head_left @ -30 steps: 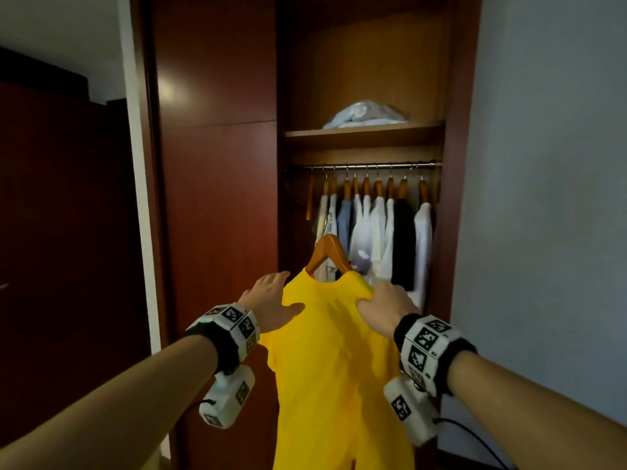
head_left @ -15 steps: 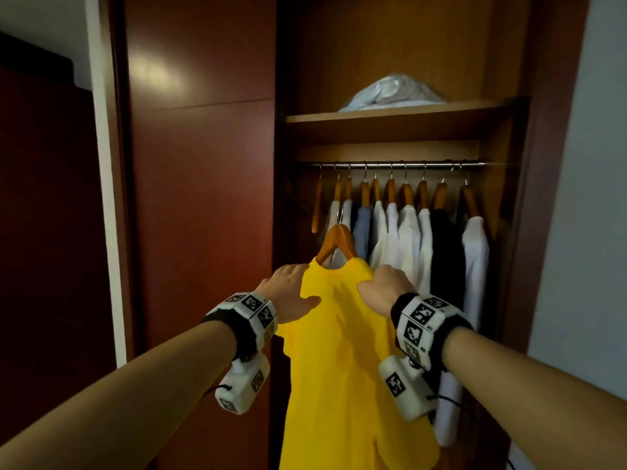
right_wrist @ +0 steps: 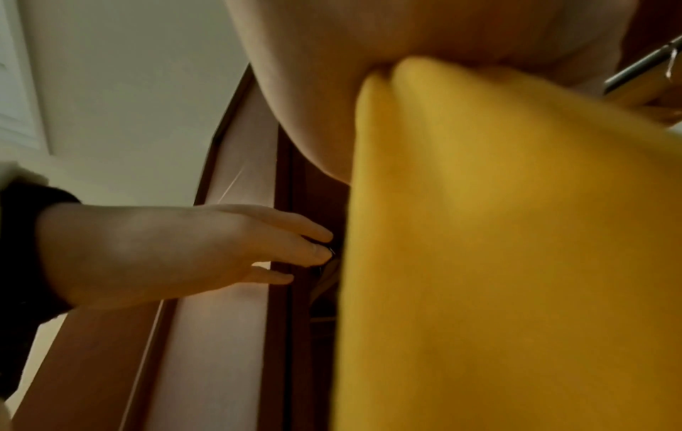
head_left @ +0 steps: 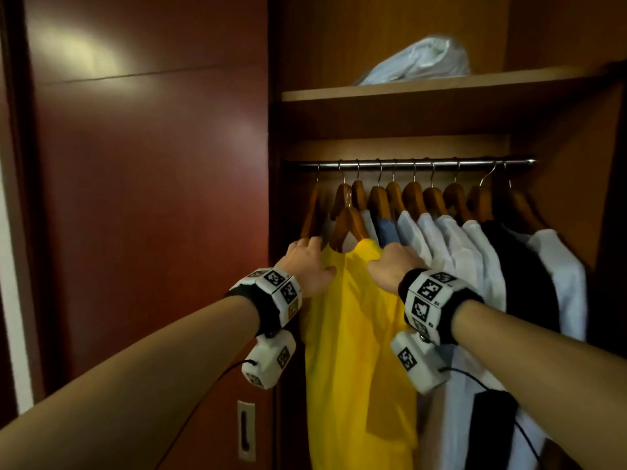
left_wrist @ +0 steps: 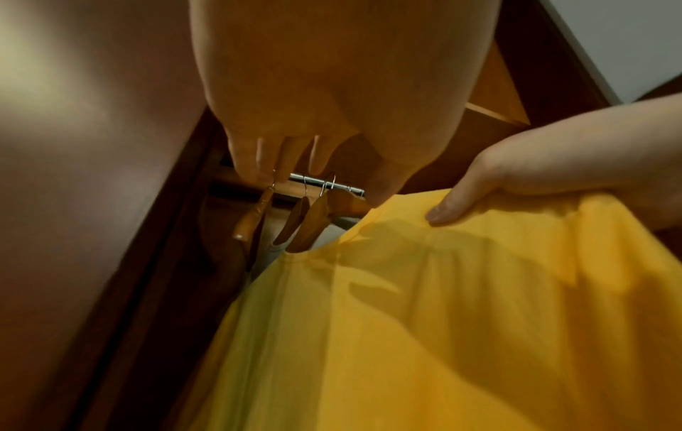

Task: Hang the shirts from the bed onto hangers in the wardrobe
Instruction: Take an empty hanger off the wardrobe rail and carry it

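Your right hand (head_left: 390, 266) grips the yellow shirt (head_left: 356, 351) at its shoulder, fingers curled into the cloth. Your left hand (head_left: 307, 266) lies at the other shoulder with fingers (left_wrist: 258, 163) straight, reaching toward the rail (head_left: 407, 163). The shirt sits on a hanger (head_left: 349, 222) below the rail's left end, near the wardrobe's side wall (head_left: 274, 232), with hung shirts (head_left: 475, 259) packed to its right.

White bundle (head_left: 419, 61) on upper shelf (head_left: 441, 86)

Both arms stretched forward, left hand (head_left: 307, 266) fingers straight — relaxed, right hand (head_left: 393, 266) curled in a pinching grip
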A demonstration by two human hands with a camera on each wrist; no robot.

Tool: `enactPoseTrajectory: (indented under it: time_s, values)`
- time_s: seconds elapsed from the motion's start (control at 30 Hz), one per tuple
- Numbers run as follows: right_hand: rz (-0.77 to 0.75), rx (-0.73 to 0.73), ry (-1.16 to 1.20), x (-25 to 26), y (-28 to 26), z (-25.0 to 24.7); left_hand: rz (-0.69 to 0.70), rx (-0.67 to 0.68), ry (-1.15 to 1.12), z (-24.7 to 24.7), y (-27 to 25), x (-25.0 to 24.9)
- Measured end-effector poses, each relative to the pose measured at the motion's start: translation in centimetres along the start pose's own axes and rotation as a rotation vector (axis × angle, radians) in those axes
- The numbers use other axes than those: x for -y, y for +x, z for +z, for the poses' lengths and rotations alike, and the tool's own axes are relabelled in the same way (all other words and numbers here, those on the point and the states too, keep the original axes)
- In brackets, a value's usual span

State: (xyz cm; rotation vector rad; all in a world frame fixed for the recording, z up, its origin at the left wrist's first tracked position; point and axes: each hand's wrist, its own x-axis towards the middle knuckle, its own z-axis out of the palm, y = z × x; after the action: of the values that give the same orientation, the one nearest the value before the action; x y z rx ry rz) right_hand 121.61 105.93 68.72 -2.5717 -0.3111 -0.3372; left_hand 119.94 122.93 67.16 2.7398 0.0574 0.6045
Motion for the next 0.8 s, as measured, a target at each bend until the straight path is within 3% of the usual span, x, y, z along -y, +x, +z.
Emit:
enactPoseTrajectory:
  time_s: [0.37, 0.6, 0.8]
  values:
    - [-0.046, -0.139, -0.057, 4.0, 10.4, -1.8, -0.082, -0.081, 0.042, 0.0, 12.9, 0.8]
    - [-0.100, -0.149, -0.100, 4.8, 15.1, -0.2, -0.182, -0.028, 0.101, 2.8, 17.2, 1.7]
    - [-0.101, -0.099, -0.051, 4.6, 17.9, 1.2, -0.192, -0.124, -0.024, 4.7, 19.1, 2.5]
